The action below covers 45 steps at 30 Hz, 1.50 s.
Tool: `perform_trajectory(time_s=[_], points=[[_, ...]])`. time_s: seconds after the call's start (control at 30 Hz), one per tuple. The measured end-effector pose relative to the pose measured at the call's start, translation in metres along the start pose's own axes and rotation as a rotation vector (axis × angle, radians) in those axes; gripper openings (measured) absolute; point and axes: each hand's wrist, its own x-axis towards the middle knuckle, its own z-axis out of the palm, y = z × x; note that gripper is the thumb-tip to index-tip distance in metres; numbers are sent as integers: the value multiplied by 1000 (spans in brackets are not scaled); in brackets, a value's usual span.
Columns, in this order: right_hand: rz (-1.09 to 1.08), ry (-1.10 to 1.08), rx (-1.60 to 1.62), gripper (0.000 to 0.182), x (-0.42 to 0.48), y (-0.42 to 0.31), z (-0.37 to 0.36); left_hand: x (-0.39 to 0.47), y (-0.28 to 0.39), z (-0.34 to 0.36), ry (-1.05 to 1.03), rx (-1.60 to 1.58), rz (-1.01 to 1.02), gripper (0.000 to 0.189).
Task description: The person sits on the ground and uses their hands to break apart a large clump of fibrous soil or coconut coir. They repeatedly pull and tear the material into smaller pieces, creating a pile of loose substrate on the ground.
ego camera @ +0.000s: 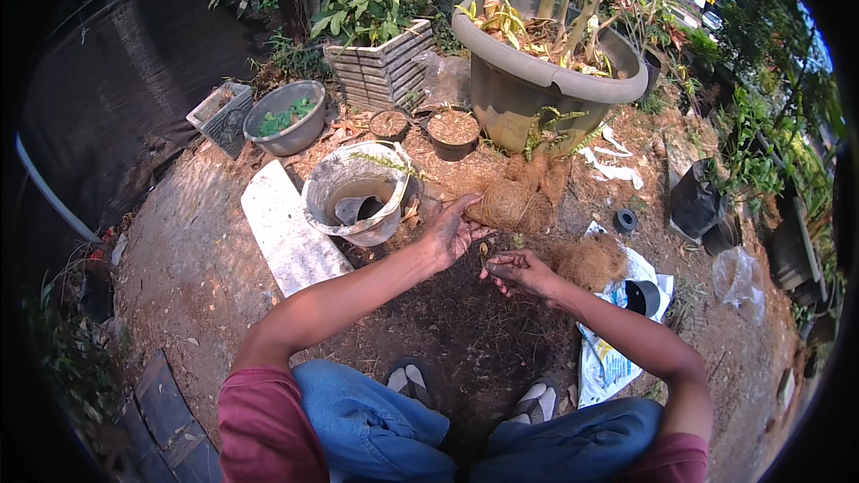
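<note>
My left hand (458, 231) reaches forward over the dark soil, its thumb and fingers at the near left edge of a round bundle of brown coconut fibre (513, 202). Whether it grips the bundle or only touches it is unclear. Closer to my body, my right hand (520, 272) has its fingers curled together. Any thin strand between its fingertips is too fine to make out. Just right of that hand lies a loose clump of coconut fibre (590, 261), partly on a white printed plastic sack (607, 369). Green fern fronds (553, 122) rise behind the bundle.
A dirty white bucket (315, 198) containing a grey object stands left, beside a white slab (285, 225). Beyond are a small black pot (453, 147), a grey basin (295, 141) and a large planter (537, 100). A black ring (625, 221) and black plant bag (698, 198) are right.
</note>
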Motion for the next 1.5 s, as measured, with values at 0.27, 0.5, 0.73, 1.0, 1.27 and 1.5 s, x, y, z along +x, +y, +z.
perform_trajectory(time_s=[0.27, 0.5, 0.73, 1.0, 1.27, 1.5], points=[[-143, 243, -377, 28, -22, 1, -137, 17, -7, -6, -169, 498, -63, 48], [-210, 384, -773, 31, -70, -96, -116, 10, -12, -8, -7, 782, 32, 92], [-334, 567, -897, 31, -81, -119, -29, 13, -11, -18, 35, 896, 122, 100], [-436, 530, -995, 14, -58, -89, 22, 31, -27, -22, 287, 702, 288, 44], [-684, 702, -1521, 29, -34, -63, 48, 35, -33, -34, 453, 620, 384, 46], [-546, 586, -1195, 51, -21, -38, 29, 12, -27, 4, 353, 519, 272, 52]])
